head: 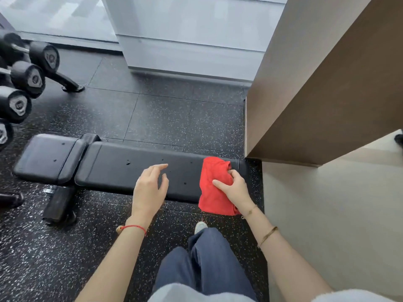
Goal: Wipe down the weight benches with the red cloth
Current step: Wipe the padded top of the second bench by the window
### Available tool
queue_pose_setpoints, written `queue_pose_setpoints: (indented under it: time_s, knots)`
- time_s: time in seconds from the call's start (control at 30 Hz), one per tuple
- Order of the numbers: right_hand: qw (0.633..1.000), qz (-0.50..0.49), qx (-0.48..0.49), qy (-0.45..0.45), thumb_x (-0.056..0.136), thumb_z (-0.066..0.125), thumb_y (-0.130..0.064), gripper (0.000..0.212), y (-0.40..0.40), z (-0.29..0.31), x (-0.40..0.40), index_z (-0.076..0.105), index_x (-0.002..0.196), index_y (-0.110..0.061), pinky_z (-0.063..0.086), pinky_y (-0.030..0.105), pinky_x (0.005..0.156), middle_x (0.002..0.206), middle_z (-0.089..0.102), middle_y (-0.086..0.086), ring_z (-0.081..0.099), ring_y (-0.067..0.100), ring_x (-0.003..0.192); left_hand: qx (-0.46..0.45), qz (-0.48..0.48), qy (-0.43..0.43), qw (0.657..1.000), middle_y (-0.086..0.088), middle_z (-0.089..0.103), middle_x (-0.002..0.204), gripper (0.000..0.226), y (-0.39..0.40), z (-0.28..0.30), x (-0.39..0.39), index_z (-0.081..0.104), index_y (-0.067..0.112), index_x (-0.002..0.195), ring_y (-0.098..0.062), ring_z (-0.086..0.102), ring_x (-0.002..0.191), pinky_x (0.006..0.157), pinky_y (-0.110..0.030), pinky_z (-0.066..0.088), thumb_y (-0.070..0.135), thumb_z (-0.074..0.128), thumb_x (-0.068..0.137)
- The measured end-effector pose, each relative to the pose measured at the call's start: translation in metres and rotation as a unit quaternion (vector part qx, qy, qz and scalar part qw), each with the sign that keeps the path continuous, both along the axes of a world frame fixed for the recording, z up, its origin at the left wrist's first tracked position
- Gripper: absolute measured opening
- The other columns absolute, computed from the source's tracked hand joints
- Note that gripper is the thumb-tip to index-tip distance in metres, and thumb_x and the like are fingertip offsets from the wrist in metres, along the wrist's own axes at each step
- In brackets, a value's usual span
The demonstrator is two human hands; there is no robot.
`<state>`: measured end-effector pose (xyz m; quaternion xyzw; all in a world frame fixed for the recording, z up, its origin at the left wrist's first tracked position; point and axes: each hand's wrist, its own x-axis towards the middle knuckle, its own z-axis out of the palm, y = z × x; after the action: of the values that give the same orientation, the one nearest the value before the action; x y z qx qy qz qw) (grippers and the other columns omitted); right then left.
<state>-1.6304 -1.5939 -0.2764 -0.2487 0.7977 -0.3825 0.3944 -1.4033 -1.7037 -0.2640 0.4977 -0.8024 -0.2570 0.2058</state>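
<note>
Wiping appears barely begun: right hand [236, 188] grips the red cloth [214, 188] at the bench's [122, 168] right end; left hand [150, 188] hovers open, holding nothing. Specks remain along the pad; most length seems unwiped.

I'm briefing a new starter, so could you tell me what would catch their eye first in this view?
The red cloth stands out most, draped over the right end of the black weight bench, gripped by the right hand. The left hand hovers open over the bench's middle. Black dumbbells sit racked at far left.
</note>
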Motion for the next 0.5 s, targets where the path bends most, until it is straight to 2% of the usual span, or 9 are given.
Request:
queue_pose_setpoints:
  time_s: [0.13,0.3,0.4,0.5]
  knots:
    - [1.0,0.01,-0.006,0.013,0.075,0.081,-0.029,0.038,-0.034,-0.078,-0.02,0.061,0.104,-0.016,0.051,0.041,0.091,0.104,0.07,-0.001,0.065,0.017,0.099,0.0,-0.025,-0.008,1.0,0.001,0.066,0.116,0.03,-0.03,-0.086,-0.023,0.064,0.015,0.121,-0.019,0.058,0.111,0.096,-0.039,0.049,0.008,0.059,0.092]
    - [0.999,0.037,-0.02,0.029,0.076,0.08,-0.031,0.036,-0.065,-0.187,-0.03,0.058,0.102,-0.021,0.05,0.029,0.084,0.1,0.067,-0.009,0.064,0.011,0.096,-0.024,-0.063,-0.015,0.998,0.0,0.064,0.122,0.031,-0.055,-0.203,-0.038,0.064,0.014,0.121,-0.019,0.057,0.116,0.099,-0.039,0.048,0.008,0.061,0.091]
    - [0.995,0.056,-0.04,0.077,0.075,0.081,-0.03,0.038,-0.073,-0.243,-0.033,0.056,0.102,-0.02,0.045,0.024,0.081,0.099,0.066,-0.009,0.061,0.007,0.092,-0.06,-0.09,-0.011,0.994,-0.001,0.063,0.123,0.032,-0.065,-0.266,-0.04,0.064,0.013,0.121,-0.02,0.056,0.118,0.099,-0.04,0.048,0.006,0.062,0.09]
    - [0.983,0.075,-0.054,0.156,0.075,0.08,-0.031,0.047,-0.071,-0.288,-0.039,0.049,0.11,-0.02,0.04,0.025,0.082,0.105,0.062,-0.009,0.059,0.013,0.1,-0.103,-0.12,-0.006,0.987,-0.001,0.063,0.122,0.031,-0.073,-0.318,-0.036,0.064,0.012,0.12,-0.021,0.056,0.118,0.1,-0.04,0.048,0.006,0.062,0.089]
